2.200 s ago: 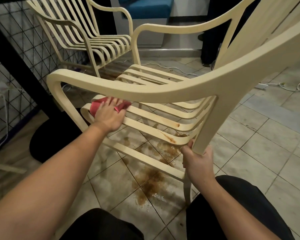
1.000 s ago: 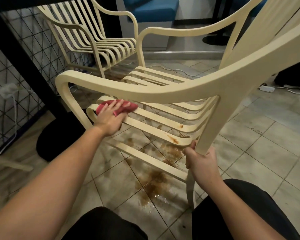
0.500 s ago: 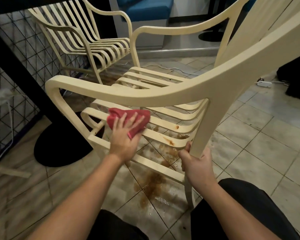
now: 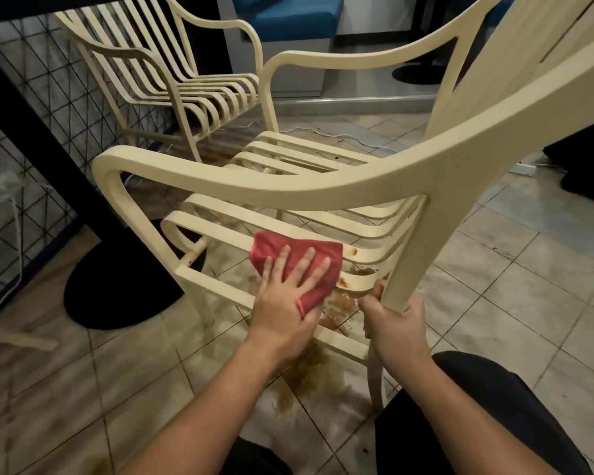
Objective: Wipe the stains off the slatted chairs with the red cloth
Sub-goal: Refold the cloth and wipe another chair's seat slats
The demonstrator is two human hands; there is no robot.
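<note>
Now wiping the near chair (image 4: 288,186), with stains lying just right of the cloth
Left grip (image 4: 285,303) is pressing flat, fingers spread, on the red cloth (image 4: 299,243) over the seat slats (image 4: 220,231), which are running left to right; brown stains (image 4: 352,251) are sitting just past the cloth's right edge, nearer the right grip (image 4: 395,323), which is clutching the rear leg (image 4: 412,262). A brown spill (image 4: 306,368) is lying on the tiled floor (image 4: 494,320) beneath

Tiled room, a spill underfoot.
A pale tiled floor (image 4: 528,303) carries a brown spill (image 4: 306,368) spread across several tiles. At left, a black wire grid (image 4: 48,80) stands behind a dark slanting post (image 4: 45,142) with a round black base (image 4: 117,293). A blue cushioned seat (image 4: 288,15) sits at the back. A white cable (image 4: 323,135) and a power strip (image 4: 523,169) lie on the tiles.
</note>
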